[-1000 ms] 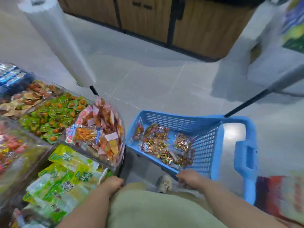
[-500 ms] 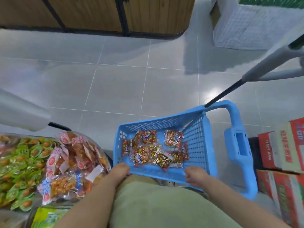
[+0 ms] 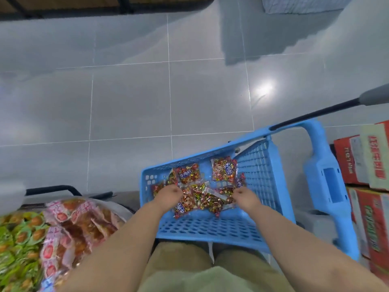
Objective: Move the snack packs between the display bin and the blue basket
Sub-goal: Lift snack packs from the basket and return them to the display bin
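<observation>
Fingers-first, moved left hand [image 3: 168,194] and right hand [image 3: 245,197] off rim onto snack packs [image 3: 187,175] in blue basket [image 3: 210,228]; could not tell fingers' hold; probably began unloading.

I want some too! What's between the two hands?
A heap of red snack packs lies between the left hand and right hand, inside the blue basket, in the head view.

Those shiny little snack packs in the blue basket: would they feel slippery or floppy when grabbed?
Probably slippery: the snack packs look glossy. Likely floppy and light: small flat pouches, overlapping at odd angles in the blue basket.
</observation>
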`<control>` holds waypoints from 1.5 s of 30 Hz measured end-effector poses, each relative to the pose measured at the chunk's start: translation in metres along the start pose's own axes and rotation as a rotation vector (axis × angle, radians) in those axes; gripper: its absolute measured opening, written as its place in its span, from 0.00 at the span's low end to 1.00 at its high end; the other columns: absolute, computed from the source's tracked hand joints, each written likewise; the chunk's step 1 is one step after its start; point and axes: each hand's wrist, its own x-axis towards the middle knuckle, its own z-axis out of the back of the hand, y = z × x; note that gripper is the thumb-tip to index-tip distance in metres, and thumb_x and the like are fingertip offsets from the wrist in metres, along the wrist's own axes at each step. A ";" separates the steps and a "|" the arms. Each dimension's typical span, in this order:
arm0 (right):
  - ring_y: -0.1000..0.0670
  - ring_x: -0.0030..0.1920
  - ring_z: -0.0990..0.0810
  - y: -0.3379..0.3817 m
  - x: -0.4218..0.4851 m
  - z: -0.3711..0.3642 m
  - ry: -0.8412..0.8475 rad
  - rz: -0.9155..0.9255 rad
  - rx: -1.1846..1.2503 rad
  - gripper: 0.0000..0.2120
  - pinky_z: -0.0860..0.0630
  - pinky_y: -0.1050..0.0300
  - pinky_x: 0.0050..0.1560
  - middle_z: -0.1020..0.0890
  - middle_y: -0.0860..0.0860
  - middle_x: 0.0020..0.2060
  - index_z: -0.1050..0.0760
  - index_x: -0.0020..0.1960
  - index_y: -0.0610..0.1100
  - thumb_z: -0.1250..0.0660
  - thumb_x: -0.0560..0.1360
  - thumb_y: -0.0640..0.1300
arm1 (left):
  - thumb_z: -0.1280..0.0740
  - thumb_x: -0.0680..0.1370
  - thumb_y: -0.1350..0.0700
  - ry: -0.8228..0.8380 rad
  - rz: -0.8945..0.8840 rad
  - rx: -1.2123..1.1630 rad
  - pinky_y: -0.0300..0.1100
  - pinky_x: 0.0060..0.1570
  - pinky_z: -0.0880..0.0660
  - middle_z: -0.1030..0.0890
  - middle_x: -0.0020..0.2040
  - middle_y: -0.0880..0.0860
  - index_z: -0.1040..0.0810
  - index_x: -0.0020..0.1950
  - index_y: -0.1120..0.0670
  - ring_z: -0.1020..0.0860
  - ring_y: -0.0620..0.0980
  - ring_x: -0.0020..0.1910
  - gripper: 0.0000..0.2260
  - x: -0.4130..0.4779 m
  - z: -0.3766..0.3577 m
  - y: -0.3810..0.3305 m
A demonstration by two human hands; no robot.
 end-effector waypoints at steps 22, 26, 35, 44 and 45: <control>0.41 0.76 0.57 -0.025 0.099 -0.068 -0.268 -0.290 -0.185 0.44 0.50 0.44 0.73 0.58 0.41 0.76 0.65 0.75 0.37 0.37 0.76 0.51 | 0.42 0.81 0.55 0.033 0.242 -0.146 0.41 0.36 0.30 0.23 0.40 0.54 0.26 0.44 0.54 0.25 0.49 0.37 0.09 0.058 -0.068 0.071; 0.40 0.75 0.52 -0.023 0.103 -0.069 -0.307 -0.305 -0.198 0.44 0.47 0.44 0.72 0.53 0.41 0.76 0.61 0.76 0.36 0.36 0.74 0.51 | 0.42 0.81 0.55 0.042 0.232 -0.146 0.41 0.36 0.29 0.23 0.41 0.53 0.26 0.45 0.54 0.25 0.47 0.37 0.08 0.061 -0.069 0.066; 0.40 0.56 0.24 -0.041 0.119 -0.058 -0.297 -0.199 -0.048 0.12 0.25 0.50 0.55 0.23 0.40 0.57 0.27 0.59 0.39 0.43 0.77 0.40 | 0.43 0.82 0.57 0.048 0.224 -0.145 0.39 0.34 0.32 0.24 0.43 0.55 0.27 0.47 0.55 0.26 0.50 0.39 0.08 0.068 -0.062 0.070; 0.44 0.33 0.27 -0.051 0.085 -0.034 -0.422 0.155 -0.107 0.06 0.34 0.55 0.31 0.25 0.47 0.34 0.35 0.46 0.45 0.48 0.80 0.42 | 0.38 0.81 0.54 0.007 0.200 -0.280 0.43 0.42 0.26 0.20 0.44 0.52 0.23 0.55 0.55 0.22 0.50 0.42 0.08 0.077 -0.057 0.054; 0.43 0.33 0.27 -0.050 0.080 -0.028 -0.423 0.230 -0.146 0.06 0.35 0.54 0.31 0.25 0.46 0.33 0.35 0.45 0.45 0.48 0.80 0.41 | 0.37 0.80 0.54 0.000 0.165 -0.315 0.44 0.45 0.25 0.20 0.45 0.52 0.22 0.54 0.54 0.21 0.50 0.44 0.07 0.078 -0.057 0.047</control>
